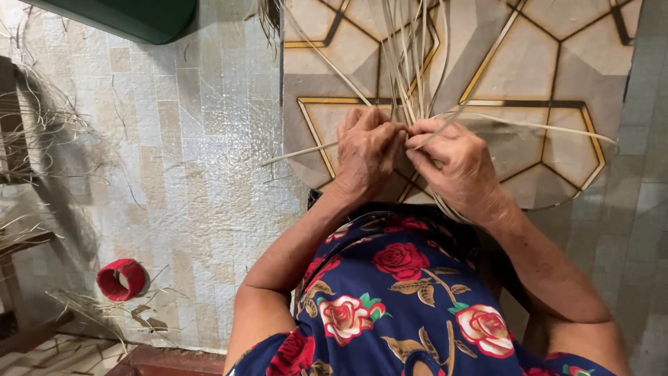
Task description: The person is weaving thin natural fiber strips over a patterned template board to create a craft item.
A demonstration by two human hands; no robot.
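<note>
My left hand and my right hand meet at the centre of the view, both pinched on a bundle of pale flat reed strips. The strips fan upward and outward from my fingers; one long strip trails to the right and another sticks out to the left. A curved piece of the woven strips shows under my right wrist. My lap, in a dark blue dress with red and cream roses, fills the lower middle.
A patterned floor tile with gold and dark lines lies under the work. A woven plastic mat covers the left floor. A red ring-shaped roll lies lower left among loose dry fibres. A dark green object sits top left.
</note>
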